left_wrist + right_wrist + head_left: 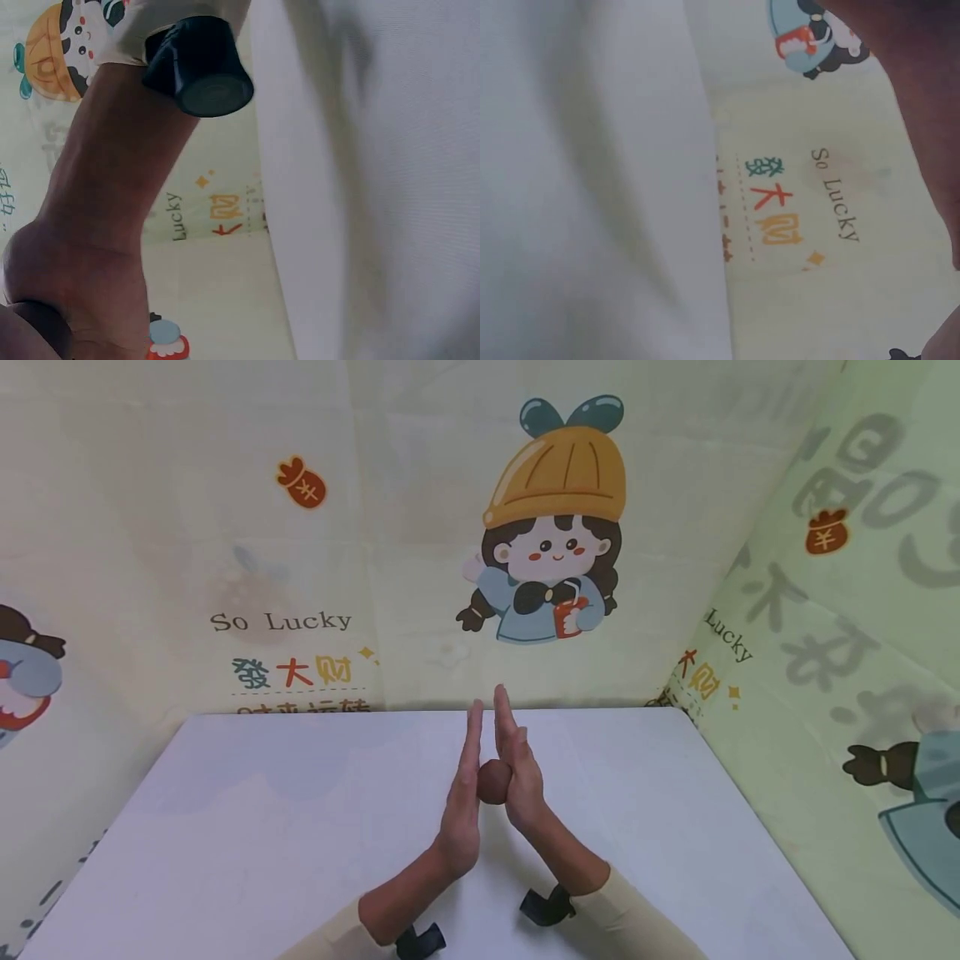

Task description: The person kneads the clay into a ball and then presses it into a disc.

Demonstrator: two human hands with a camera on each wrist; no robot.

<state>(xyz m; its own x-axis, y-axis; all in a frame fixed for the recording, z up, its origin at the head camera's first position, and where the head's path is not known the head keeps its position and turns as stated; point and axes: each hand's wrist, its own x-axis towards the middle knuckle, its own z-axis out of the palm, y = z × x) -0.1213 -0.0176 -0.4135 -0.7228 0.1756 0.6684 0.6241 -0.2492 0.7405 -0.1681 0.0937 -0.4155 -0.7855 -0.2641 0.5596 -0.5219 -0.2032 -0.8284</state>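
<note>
A round brown ball (493,782) sits between two palms, above the white table. My left hand (465,802) presses its palm on the ball's left side, fingers straight and pointing away. From the other side my right hand (522,781) presses its palm on the ball, its fingers straight as well. The fingertips of the two hands stand apart. Seen from the left wrist, the dark ball (43,327) is partly covered at the lower left, beside the right hand (90,300). In the right wrist view only bits of skin show at the right edge; the ball is not seen there.
A white table (300,827) lies under both hands. Behind and beside it hangs a pale printed cloth (412,527) with cartoon figures and lettering. Black wrist cameras (546,906) are strapped near both sleeve cuffs.
</note>
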